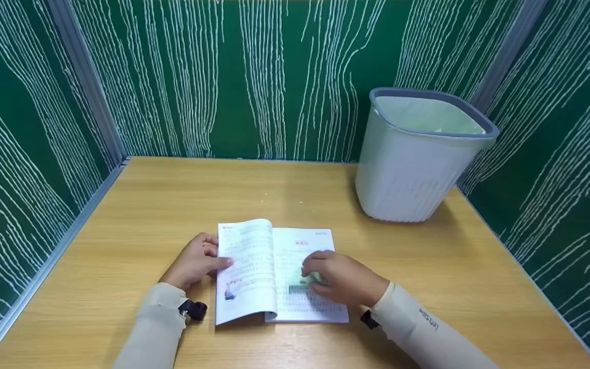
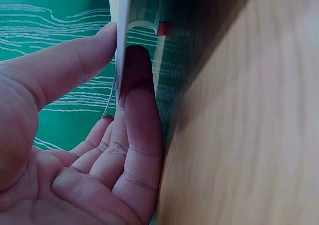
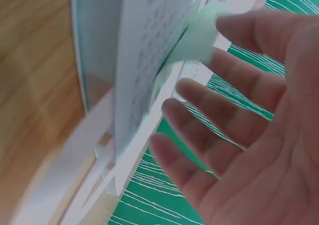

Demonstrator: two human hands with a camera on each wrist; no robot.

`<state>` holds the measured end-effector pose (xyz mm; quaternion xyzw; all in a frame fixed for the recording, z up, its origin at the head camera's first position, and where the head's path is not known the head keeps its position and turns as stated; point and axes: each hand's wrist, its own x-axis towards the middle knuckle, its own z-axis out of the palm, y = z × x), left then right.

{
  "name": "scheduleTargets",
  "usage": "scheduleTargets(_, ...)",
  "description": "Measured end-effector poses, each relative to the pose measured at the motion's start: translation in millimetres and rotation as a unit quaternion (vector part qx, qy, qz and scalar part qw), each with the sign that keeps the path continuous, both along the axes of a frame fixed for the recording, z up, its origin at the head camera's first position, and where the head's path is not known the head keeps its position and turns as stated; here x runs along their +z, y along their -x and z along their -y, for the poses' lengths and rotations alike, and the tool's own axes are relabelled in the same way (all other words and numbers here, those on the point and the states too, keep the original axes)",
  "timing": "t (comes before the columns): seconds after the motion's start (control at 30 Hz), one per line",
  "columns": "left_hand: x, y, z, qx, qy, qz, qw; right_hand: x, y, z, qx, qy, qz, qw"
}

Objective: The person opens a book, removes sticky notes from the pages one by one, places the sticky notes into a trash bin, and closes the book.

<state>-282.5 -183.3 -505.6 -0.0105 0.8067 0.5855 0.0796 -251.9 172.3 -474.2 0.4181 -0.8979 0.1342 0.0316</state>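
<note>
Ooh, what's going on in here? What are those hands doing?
A person has a book lying open on a wooden table. Their left hand holds the left-hand pages at the outer edge, thumb in front and fingers behind. Their right hand is over the right-hand page, fingers not wrapped around anything; I can't tell if it touches the paper. A white bin stands farther back on the right.

Bright, soft light fills the head view, while the 2 wrist views look dimmer and partly blurred.
</note>
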Motion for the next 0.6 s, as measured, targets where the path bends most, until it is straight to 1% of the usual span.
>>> scheduleTargets(0.13, -0.5, 0.5, 1.0, 0.000, -0.003, 0.001, 1.0000, 5.6, 2.4, 0, -0.001, 0.022, -0.040, 0.9990)
scheduleTargets(0.3, -0.9, 0.4, 0.7, 0.000, -0.006, 0.005, 1.0000, 14.3, 4.8, -3, -0.009, 0.018, -0.075, 0.9970)
scheduleTargets(0.4, -1.1, 1.1, 0.5, 0.001, -0.010, 0.008, 0.9999, 17.1, 6.6, -6, -0.014, 0.012, -0.086, 0.9962)
scheduleTargets(0.6, -2.5, 1.9, 0.8, -0.001, -0.008, 0.004, 1.0000, 24.5, 8.8, -10, -0.037, 0.004, -0.082, 0.9960)
